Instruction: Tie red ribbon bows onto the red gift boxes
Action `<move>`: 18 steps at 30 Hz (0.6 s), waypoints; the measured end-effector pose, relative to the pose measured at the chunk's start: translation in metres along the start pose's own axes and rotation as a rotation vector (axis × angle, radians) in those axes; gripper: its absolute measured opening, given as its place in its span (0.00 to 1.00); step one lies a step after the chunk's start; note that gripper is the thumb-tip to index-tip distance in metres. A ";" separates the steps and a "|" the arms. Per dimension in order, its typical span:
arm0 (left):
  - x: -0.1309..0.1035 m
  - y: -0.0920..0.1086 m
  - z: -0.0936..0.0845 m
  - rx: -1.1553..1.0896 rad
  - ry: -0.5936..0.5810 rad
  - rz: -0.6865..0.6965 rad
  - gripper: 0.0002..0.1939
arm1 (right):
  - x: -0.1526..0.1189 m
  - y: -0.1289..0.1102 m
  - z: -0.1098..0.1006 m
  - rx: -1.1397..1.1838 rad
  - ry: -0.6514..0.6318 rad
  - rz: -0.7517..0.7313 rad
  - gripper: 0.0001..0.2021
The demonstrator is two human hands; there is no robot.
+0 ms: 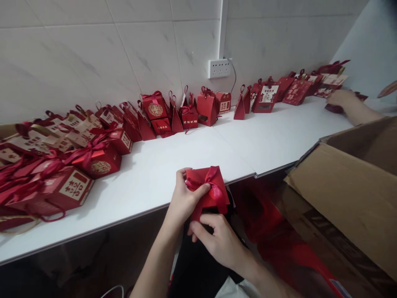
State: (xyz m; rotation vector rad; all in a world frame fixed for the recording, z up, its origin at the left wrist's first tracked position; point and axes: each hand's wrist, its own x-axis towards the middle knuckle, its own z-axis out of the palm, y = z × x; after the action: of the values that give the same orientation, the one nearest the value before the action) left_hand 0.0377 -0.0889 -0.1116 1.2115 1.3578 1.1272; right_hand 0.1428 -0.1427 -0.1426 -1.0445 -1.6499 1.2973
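Observation:
A small red gift box with a ribbon bow on top is held just in front of the table's front edge. My left hand grips it from the left side, the thumb pressing on the bow's knot. Below the box, my right hand is closed, thumb and fingers pinched on a hanging end of the red ribbon. Its lower fingers are partly hidden behind the thumb. The underside of the box does not show.
Red gift boxes crowd the left of the white table; more red boxes line the wall. At right stands an open cardboard box. Another person's hand touches a dark red item at far right. A socket is on the wall.

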 end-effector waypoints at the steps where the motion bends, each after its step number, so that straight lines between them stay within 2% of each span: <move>1: 0.000 0.000 0.000 -0.003 -0.001 0.002 0.26 | 0.000 0.000 0.000 -0.010 -0.015 -0.015 0.14; 5: 0.001 0.001 0.001 -0.008 0.009 0.001 0.27 | -0.002 -0.001 0.001 -0.065 -0.053 -0.054 0.14; 8: 0.001 0.001 0.001 0.007 0.015 0.001 0.27 | -0.009 -0.004 -0.010 -0.193 -0.035 -0.075 0.16; 11: 0.001 0.000 0.001 0.022 0.008 0.005 0.27 | -0.017 -0.008 -0.031 -0.339 0.148 -0.067 0.21; 14: 0.001 -0.001 0.000 0.017 -0.013 0.010 0.27 | -0.017 -0.008 -0.052 -0.487 0.372 0.058 0.22; 16: 0.000 -0.001 -0.001 0.010 -0.018 0.014 0.26 | -0.013 -0.004 -0.061 -0.507 0.388 0.155 0.20; 18: 0.000 0.000 -0.001 0.009 -0.021 0.017 0.25 | -0.008 0.001 -0.066 -0.409 0.352 0.207 0.19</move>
State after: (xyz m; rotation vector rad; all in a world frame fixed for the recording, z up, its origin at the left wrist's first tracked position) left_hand 0.0368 -0.0890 -0.1119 1.2408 1.3401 1.1183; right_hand 0.2067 -0.1277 -0.1329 -1.6234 -1.5943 0.8458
